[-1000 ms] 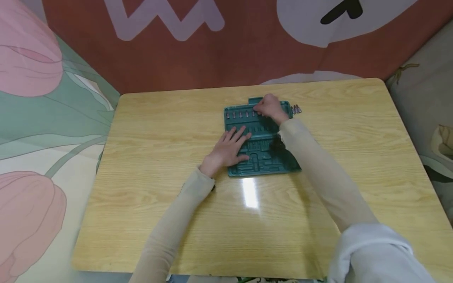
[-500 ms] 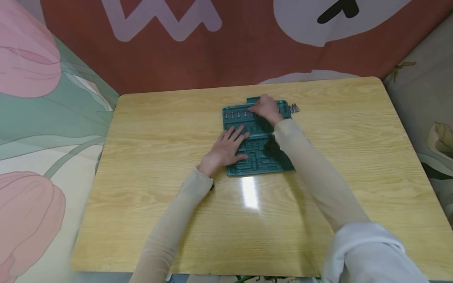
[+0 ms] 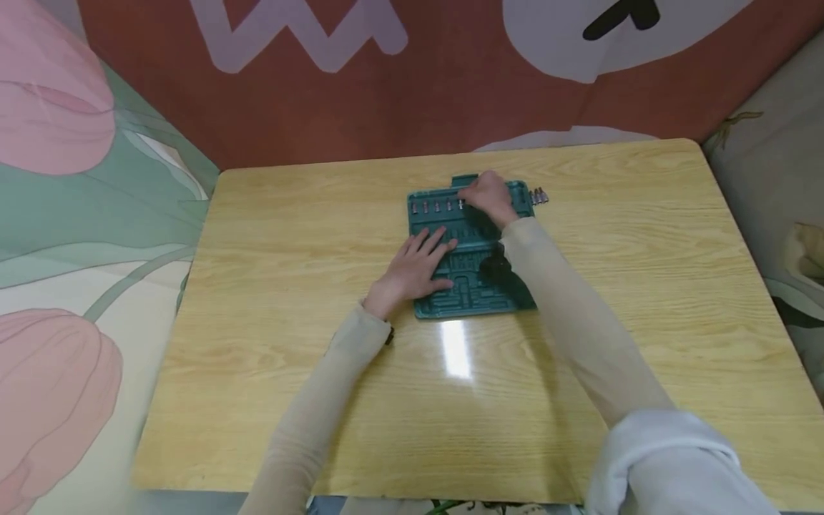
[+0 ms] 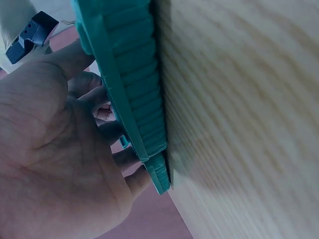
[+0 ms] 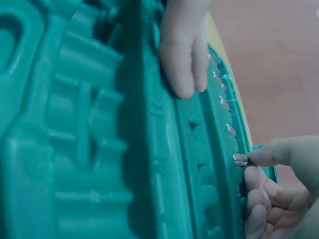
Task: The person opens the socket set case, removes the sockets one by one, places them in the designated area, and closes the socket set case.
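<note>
Left hand [image 3: 413, 274] palm-down, fingers [image 3: 435, 239] spread; right hand [image 3: 491, 197] farther forward, fingers in a pinch, both arms [image 3: 582, 315] outstretched.

pale W-like shape [image 3: 286, 14] on the red-brown wall [image 3: 450, 100], embossed marks [image 5: 156, 109] on the green case [image 3: 473, 311], unreadable

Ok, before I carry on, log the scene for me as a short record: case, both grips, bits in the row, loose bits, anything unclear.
Case: teal moulded case, open on the wooden table
Left grip: fingers spread over the case's left edge
Right grip: pinching a small metal bit at the top row
Row: four other bits left of it
Loose bits: a few, beside the case's upper right edge
Unclear: whether the pinched bit is fully seated
</note>
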A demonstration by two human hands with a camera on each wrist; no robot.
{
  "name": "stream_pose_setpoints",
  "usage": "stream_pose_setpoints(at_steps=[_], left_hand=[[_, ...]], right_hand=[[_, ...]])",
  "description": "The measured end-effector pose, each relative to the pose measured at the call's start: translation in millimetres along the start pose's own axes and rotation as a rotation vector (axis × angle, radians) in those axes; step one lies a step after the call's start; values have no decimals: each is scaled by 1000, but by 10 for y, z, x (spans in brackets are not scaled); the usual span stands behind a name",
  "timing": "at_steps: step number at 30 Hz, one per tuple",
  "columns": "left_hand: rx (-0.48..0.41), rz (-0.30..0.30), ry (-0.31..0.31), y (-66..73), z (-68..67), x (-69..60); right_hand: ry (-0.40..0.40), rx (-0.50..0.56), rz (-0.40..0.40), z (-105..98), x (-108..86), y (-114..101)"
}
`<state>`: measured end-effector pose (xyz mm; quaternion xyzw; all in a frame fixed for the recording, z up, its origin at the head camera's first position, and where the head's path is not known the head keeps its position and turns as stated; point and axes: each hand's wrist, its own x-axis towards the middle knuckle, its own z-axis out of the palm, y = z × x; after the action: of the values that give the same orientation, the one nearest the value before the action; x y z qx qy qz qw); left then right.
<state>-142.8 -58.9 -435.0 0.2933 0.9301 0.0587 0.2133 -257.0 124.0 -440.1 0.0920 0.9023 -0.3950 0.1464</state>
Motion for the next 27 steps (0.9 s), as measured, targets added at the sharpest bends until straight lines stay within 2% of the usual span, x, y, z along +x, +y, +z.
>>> stream_pose_setpoints(at_steps=[4,8,12,17,20,22,27], left_hand=[[-6,5,-5,18,-7,13],[-1,1,-12,25,2,19],[4,-2,-15,22,6,19],[5,-3,-15,17,-3,16],[4,-6,-11,13,-8,14],[5,-6,-12,11,-11,12],[-4,-6,-9,4,-18,1]], right_hand=[[14,101,7,-57,-31,33],[-15,158,-15,-104,-60,46],[-49,130,-39,-100,-71,37],[-36,60,-54,-61,-54,31],[-28,112,-36,-55,-42,38],[-29,186,-16,-61,-29,51],[-65,325,3,-101,2,83]])
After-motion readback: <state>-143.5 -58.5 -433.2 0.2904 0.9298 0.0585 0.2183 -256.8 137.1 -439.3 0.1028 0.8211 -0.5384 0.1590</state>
